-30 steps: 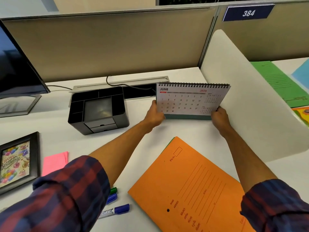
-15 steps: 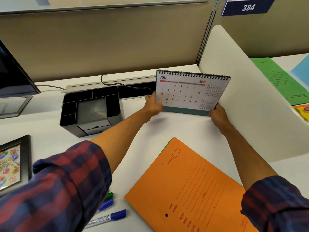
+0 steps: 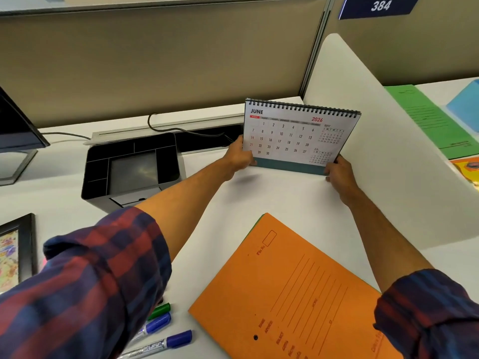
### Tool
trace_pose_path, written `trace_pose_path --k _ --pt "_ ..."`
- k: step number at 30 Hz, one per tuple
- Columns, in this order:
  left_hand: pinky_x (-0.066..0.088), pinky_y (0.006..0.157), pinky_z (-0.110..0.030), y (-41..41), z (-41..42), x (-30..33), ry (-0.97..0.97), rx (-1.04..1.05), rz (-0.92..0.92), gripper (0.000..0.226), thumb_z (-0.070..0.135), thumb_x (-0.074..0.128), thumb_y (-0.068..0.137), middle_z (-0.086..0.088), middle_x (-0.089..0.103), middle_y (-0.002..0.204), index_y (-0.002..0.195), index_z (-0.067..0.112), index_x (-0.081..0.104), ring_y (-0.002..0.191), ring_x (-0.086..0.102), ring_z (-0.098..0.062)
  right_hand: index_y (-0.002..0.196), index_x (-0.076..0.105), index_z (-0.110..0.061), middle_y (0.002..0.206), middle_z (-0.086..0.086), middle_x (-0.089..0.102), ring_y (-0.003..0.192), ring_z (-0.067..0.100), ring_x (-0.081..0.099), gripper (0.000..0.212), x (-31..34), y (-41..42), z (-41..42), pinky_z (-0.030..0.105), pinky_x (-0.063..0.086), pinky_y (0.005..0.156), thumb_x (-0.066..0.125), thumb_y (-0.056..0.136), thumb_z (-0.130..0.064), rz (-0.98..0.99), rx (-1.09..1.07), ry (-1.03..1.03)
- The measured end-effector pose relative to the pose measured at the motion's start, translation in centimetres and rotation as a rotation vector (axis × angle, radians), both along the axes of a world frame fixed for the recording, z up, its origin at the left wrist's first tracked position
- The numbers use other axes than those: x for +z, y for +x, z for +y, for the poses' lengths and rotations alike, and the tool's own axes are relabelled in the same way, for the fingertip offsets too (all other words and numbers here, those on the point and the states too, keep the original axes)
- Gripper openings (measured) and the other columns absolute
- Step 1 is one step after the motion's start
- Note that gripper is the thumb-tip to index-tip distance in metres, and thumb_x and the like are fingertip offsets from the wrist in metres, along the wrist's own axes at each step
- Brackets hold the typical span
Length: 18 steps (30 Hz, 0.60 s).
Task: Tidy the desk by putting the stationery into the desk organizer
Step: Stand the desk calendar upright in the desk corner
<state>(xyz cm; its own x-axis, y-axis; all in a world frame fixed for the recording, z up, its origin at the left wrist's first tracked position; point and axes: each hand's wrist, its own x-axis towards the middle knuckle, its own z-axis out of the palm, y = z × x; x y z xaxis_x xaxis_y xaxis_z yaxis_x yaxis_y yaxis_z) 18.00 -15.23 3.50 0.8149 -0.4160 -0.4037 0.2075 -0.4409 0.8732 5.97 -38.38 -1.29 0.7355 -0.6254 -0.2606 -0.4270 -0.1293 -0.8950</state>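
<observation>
both hands hold one desk calendar [image 3: 293,137] upright at the back of the desk [image 3: 272,198], to the right of the desk organizer [image 3: 132,168]; the left hand [image 3: 239,158] pinches the calendar's lower left corner, thumb on the front and fingers hidden behind; the right hand [image 3: 339,173] clasps the lower right corner the same way; whether the calendar's base touches the desk or hangs just above it i cannot tell; the organizer, black, with several compartments that look bare, stands left of the calendar with a gap between; nothing of the stationery is in it yet, so the task seems barely begun; the markers [image 3: 160,330], a green one and two blue ones, lie well apart from the organizer, toward the near edge and partly under the left sleeve [image 3: 85,286]; an orange folder [image 3: 290,291] lies flat on the near side of the calendar; a framed picture [image 3: 18,252] sits to the organizer's near left; likely risks: the calendar could topple if let go before its stand is spread and settled, since it is gripped only at the bottom corners; a cable [image 3: 181,129] runs behind the organizer and could snag the calendar if it is pushed back; the left sleeve, drawn back, could roll the markers off the desk
</observation>
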Motion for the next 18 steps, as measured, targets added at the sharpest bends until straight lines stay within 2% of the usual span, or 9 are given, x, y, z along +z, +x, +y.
trace_pose_path --k 2,5,10,14,18 --pt "0.045 0.1 -0.046 -0.2 -0.1 0.0 -0.004 0.03 0.001 0.072 -0.019 0.056 0.084 -0.007 0.048 0.128 0.142 0.016 0.035 0.118 0.042 -0.024 0.13 0.051 -0.014 0.123 -0.002 0.054 0.106 0.022 0.05 0.047 0.1 -0.1 0.2 0.035 0.048 0.089 0.039 0.089 0.004 -0.018 -0.021 0.007" --pt "0.043 0.102 -0.049 -0.5 -0.4 -0.1 -0.008 0.078 -0.011 0.069 -0.019 0.055 0.085 -0.012 0.047 0.135 0.142 0.016 0.036 0.126 0.043 -0.03 0.132 0.049 -0.015 0.121 -0.001 0.055 0.103 0.021 0.051 0.043 0.3 -0.3 0.3 0.03 0.047 0.084 0.039 0.093 0.001 -0.033 -0.052 0.001" --pt "0.044 0.102 -0.049 -0.4 -0.7 -0.2 -0.004 0.12 -0.026 0.062 -0.014 0.054 0.089 -0.013 0.049 0.135 0.14 0.015 0.036 0.127 0.045 -0.032 0.135 0.049 -0.016 0.126 0.003 0.059 0.103 0.02 0.054 0.044 0.5 -0.9 0.1 0.025 0.049 0.08 0.042 0.093 -0.002 -0.064 -0.09 -0.016" --pt "0.042 0.102 -0.05 -0.5 -0.8 -0.2 0.01 0.148 -0.036 0.055 -0.008 0.053 0.093 -0.013 0.049 0.135 0.139 0.015 0.035 0.127 0.047 -0.033 0.136 0.047 -0.022 0.13 0.002 0.06 0.109 0.021 0.057 0.043 0.6 -1.1 0.2 0.036 0.052 0.093 0.046 0.095 -0.009 -0.078 -0.139 -0.042" --pt "0.044 0.102 -0.048 -0.9 -0.4 -0.2 0.02 0.152 -0.059 0.05 0.001 0.053 0.096 -0.012 0.05 0.135 0.139 0.015 0.032 0.126 0.048 -0.032 0.136 0.047 -0.023 0.132 0.002 0.058 0.113 0.022 0.057 0.045 0.5 -1.4 0.2 0.038 0.051 0.097 0.053 0.092 -0.015 -0.065 -0.146 -0.074"
